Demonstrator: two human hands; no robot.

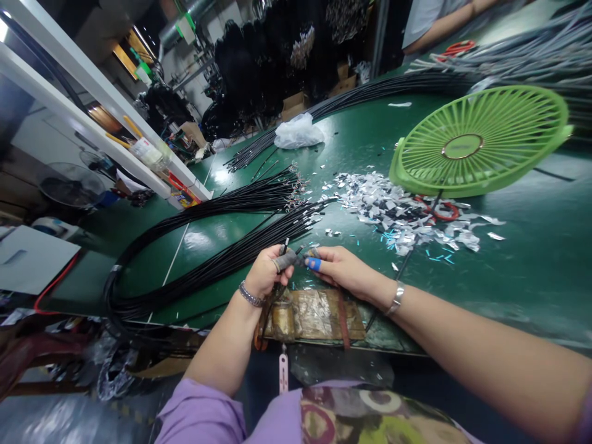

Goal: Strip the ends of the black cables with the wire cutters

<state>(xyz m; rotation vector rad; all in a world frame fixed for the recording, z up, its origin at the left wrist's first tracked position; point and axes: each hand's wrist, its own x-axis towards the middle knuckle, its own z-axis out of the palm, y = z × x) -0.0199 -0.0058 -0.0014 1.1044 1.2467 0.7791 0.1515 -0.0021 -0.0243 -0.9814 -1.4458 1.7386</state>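
My left hand (272,270) is closed around black cable ends (286,242), with grey tape wrapped on a finger. Close beside it, my right hand (340,269) pinches at the tip of a cable; blue tape circles one of its fingers, and what lies between the fingertips is too small to make out. Beneath both hands sits a tape-covered wooden block (319,311) at the table's edge. A bundle of black cables (240,246) with stripped ends lies left of my hands and loops back along the table.
A green fan (481,142) stands at the right, behind a heap of foil scraps (388,206) and blue bits. Red-handled scissors (446,211) lie in the scraps. A plastic bag (300,131) rests farther back. Another person's arm (444,31) shows beside grey cables (531,52).
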